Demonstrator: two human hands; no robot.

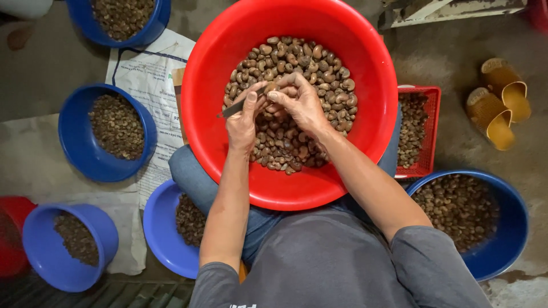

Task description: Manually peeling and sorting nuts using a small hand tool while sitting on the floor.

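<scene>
Obs: the person sits on the floor with a large round red basin (pixel 365 74) on the lap, part-filled with brown nuts (pixel 285 142).

Left hand (pixel 242 122): fingers closed around a thin dark blade tool (pixel 240 105), which runs from the hand's upper left to the fingertips of the other hand. Right hand (pixel 299 102): fingers pinched shut on a single small nut (pixel 270 87) at the tool's tip. Both hands hover over the middle of the nut heap, touching each other at the fingertips.

Surroundings, by place:
- Top left: blue bowl (pixel 154 28) of nuts, cut by the frame edge.
- Left: round blue bowl (pixel 77 142) with a heap of smaller brownish pieces.
- Bottom left: blue bucket (pixel 43 251), partly filled; a red container (pixel 11 239) touches its left side.
- Under the left forearm: blue bowl (pixel 162 239) with nuts, partly hidden by the knee.
- Right of the basin: red rectangular mesh crate (pixel 431 131) holding nuts, partly behind the basin.
- Bottom right: large blue basin (pixel 508 239) of nuts.
- Far right: pair of yellow slippers (pixel 499 102) on the concrete floor.

Packaging: a flattened white sack (pixel 148 80) with a dark blue line border and small print lies under the basin's left edge, between the two upper blue bowls. Print too small to make out.
</scene>
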